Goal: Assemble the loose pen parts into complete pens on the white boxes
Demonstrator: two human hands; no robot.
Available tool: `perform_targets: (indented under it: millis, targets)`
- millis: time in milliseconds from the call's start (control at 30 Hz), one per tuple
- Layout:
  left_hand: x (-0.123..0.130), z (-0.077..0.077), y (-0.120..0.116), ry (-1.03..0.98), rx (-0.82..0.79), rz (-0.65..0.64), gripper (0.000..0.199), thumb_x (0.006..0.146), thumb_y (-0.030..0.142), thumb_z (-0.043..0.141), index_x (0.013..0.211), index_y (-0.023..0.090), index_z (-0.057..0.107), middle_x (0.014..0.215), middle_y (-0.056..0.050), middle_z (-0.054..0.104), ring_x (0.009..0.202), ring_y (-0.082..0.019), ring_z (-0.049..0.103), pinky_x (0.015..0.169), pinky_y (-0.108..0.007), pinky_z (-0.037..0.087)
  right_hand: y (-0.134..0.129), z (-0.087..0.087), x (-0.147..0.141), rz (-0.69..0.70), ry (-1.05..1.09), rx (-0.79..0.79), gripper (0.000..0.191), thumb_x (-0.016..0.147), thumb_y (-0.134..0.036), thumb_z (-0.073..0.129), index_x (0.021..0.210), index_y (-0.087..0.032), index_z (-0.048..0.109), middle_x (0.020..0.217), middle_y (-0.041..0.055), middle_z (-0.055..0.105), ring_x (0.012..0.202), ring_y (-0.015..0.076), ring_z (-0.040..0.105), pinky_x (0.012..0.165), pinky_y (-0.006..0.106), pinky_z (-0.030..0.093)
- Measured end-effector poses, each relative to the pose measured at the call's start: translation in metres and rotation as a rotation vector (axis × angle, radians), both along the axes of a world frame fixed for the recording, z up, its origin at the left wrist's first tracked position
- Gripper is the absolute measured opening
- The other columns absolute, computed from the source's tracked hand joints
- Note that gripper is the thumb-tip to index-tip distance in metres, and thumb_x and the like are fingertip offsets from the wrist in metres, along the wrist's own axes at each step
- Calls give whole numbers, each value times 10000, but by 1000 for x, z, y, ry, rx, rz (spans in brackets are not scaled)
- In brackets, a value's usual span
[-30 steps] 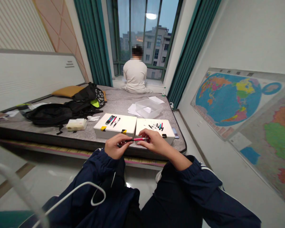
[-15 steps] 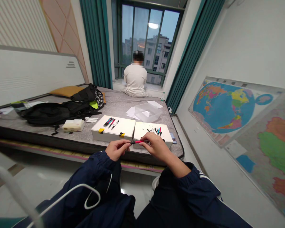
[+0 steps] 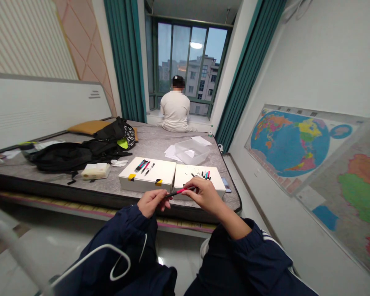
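Two hands flank a pen (image 3: 181, 191) just above a white box (image 3: 200, 176): the right hand (image 3: 205, 196) has a firm grip on its light, stiff, slim barrel, best held mid-length, while the left hand (image 3: 151, 203) sits at its dark tip, grip unclear.

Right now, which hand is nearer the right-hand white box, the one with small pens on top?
Right hand: it is at the front edge of the white box, overlapping it in view. The left hand is farther, off to the box's left, in front of the other white box.
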State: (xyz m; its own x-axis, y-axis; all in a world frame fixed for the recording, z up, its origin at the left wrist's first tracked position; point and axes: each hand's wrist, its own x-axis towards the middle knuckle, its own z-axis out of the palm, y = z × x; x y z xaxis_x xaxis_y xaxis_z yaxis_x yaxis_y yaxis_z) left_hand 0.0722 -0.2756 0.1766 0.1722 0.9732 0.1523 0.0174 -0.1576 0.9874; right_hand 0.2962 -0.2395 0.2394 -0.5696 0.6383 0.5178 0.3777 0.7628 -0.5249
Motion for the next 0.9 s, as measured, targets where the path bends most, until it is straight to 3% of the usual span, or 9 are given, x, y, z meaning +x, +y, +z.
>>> perform_targets:
  millis: [200, 433, 500, 600, 700, 800, 900]
  targets:
    - [-6, 1, 0, 204, 184, 172, 353, 821, 466, 590, 820, 134, 710, 599, -47, 680, 491, -122, 577, 480, -228, 468, 1, -3, 0, 0, -16, -1, 131, 834, -316, 663, 854, -190, 696, 810, 48, 676, 742, 154, 600, 643, 250, 435]
    - [-8, 5, -3, 373, 619, 257, 139, 778, 290, 678, 856, 182, 716, 775, -60, 699, 665, -150, 629, 636, -262, 508, -4, -1, 2, -19, -43, -16, 127, 847, -304, 649, 862, -188, 699, 817, 44, 686, 724, 145, 606, 646, 241, 424]
    - [-8, 6, -5, 396, 584, 263, 224, 780, 297, 678, 971, 183, 703, 764, -48, 700, 648, -143, 626, 660, -268, 509, -5, -1, 3, -12, -58, -14, 117, 853, -292, 642, 870, -188, 693, 814, 41, 684, 725, 144, 606, 651, 240, 423]
    - [-5, 3, -5, 389, 376, 133, 365, 849, 339, 588, 1165, 160, 630, 755, -44, 719, 663, -151, 653, 665, -270, 517, -5, -1, 2, 11, -64, 11, 108, 846, -283, 650, 878, -185, 681, 830, 48, 681, 751, 152, 608, 661, 244, 427]
    - [-4, -1, -3, 401, 278, 22, 315, 883, 364, 524, 1049, 156, 693, 765, -54, 735, 711, -169, 672, 685, -279, 521, -4, -1, 0, 62, -66, 12, 108, 822, -282, 678, 857, -179, 677, 821, 48, 681, 760, 153, 613, 669, 242, 429]
    - [-5, -7, 0, 500, 381, 103, 246, 848, 360, 576, 928, 191, 737, 813, -55, 741, 763, -182, 667, 725, -293, 516, -4, -4, -3, 75, -72, -40, 121, 814, -288, 684, 843, -171, 680, 777, 41, 683, 718, 146, 616, 644, 232, 425]
    - [-3, -21, 0, 613, 545, 190, 217, 829, 350, 604, 948, 232, 741, 818, -47, 742, 736, -184, 644, 693, -297, 512, -3, -9, -5, 68, -182, -52, 119, 851, -279, 635, 858, -170, 683, 793, 51, 693, 716, 145, 621, 649, 232, 417]
